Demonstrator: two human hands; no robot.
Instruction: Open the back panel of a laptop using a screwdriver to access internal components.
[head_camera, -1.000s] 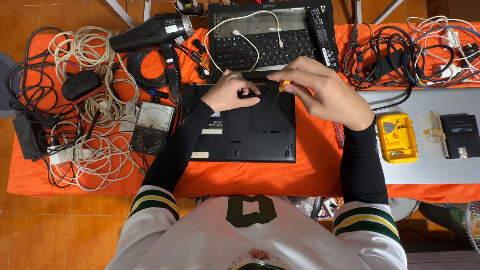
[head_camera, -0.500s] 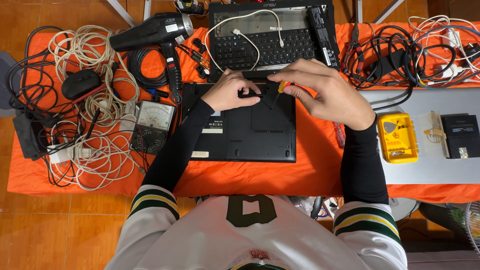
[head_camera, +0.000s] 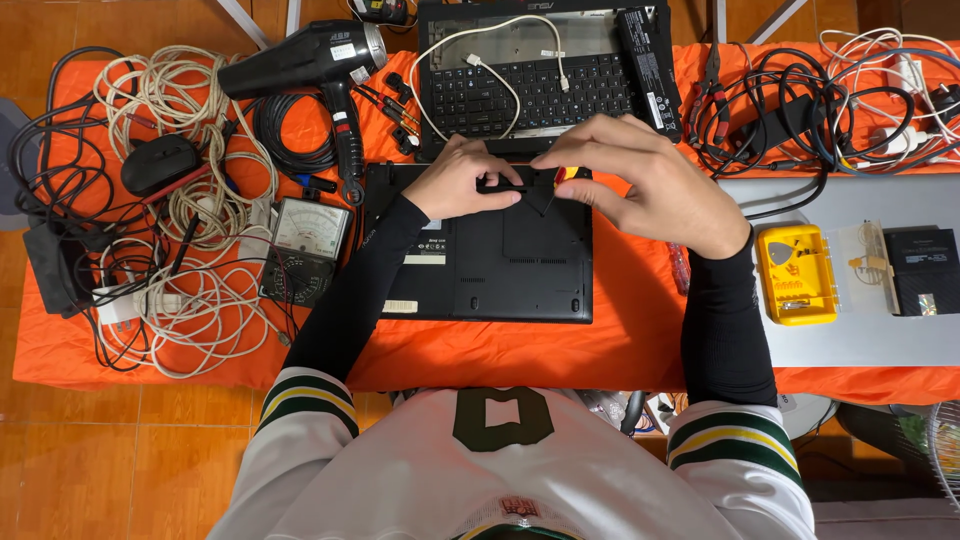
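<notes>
An upturned black laptop (head_camera: 480, 255) lay at the centre of the frame on the orange cloth (head_camera: 640, 340). The left hand (head_camera: 462, 180) was pressed flat on its upper edge, fingers curled over a small black part. The right hand (head_camera: 640, 175) was pinched narrowly around a thin screwdriver (head_camera: 563, 176), whose tip was largely hidden. A slip of the tip off the screw was judged likely, scratching the case or the bracing fingers. A loosened screw could be lost among the coiled cables (head_camera: 170, 230) at left or under the keyboard unit (head_camera: 540, 80) above.
</notes>
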